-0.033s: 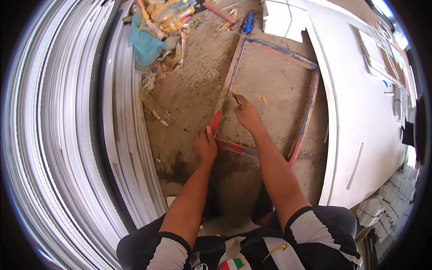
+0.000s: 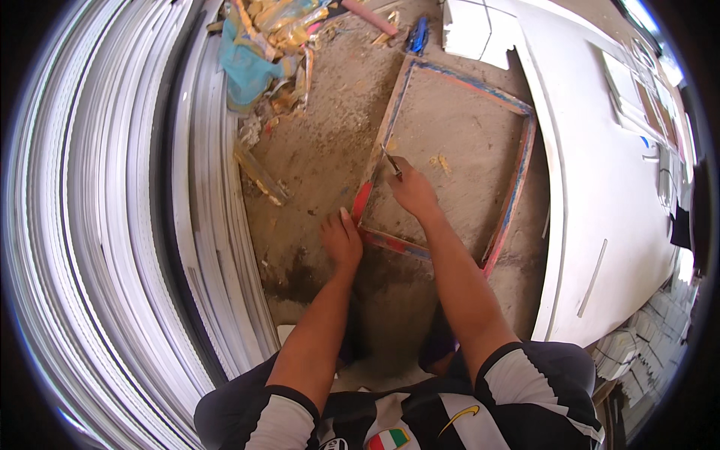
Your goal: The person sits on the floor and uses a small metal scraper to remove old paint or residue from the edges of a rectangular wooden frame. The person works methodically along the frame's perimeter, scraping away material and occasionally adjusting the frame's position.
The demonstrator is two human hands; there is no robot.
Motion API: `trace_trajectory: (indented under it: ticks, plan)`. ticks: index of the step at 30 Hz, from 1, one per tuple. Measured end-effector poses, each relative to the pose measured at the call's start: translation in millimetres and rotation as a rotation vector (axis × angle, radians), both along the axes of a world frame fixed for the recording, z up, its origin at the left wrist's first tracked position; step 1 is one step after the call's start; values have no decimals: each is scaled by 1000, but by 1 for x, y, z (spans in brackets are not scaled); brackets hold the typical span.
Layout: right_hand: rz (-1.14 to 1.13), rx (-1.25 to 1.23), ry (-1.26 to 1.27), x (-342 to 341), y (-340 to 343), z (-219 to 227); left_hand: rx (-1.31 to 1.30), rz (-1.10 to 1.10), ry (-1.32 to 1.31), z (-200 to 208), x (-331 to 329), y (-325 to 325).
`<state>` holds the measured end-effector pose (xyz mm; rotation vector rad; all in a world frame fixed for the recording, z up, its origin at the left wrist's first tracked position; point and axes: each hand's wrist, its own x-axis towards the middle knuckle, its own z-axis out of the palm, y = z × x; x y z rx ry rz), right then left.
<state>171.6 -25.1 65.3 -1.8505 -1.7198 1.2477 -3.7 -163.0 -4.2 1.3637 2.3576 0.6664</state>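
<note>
head view: left hand (image 2: pixel 341 236), grip unclear, rests at the wooden frame (image 2: pixel 472 87)'s near-left corner, presumably steadying it; right hand (image 2: pixel 413 189) clasps slim tool (image 2: pixel 391 162).

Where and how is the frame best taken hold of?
Probably midway along the right rail of the frame, from its outer side: that rail is slim and straight, well away from the left hand and right hand, with ground showing beside it.

Around the frame (image 2: pixel 472 85) on the floor (image 2: pixel 322 142), I saw stacked strips (image 2: pixel 127 187) at nine o'clock, a scrap heap (image 2: pixel 251 73) at ten, a sheet (image 2: pixel 600 217) at three.
</note>
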Motion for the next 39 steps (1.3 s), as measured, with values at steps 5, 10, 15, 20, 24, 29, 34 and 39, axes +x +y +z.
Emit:
trace_trajectory:
  ticks: [5,10,15,20,24,29,34,39]
  plan:
    - [135,-44,-106,-11,-14,13,-80,368,147,6,10,20]
    - [225,25,-173,-18,-45,-5,-208,452,93,-8,9,46]
    - [237,-92,-155,-22,-70,27,-280,516,156,-23,7,54]
    - [188,-97,-155,-24,-82,5,-229,467,94,-5,20,61]
    - [147,-96,-105,-34,-92,-11,-291,480,142,-17,15,58]
    - [71,-62,-54,-44,-94,-15,-203,469,162,-24,18,57]
    - [53,-174,-177,-53,-90,-9,-286,474,113,-11,20,59]
    - [40,-294,-266,-64,-80,28,-272,482,91,-13,17,57]
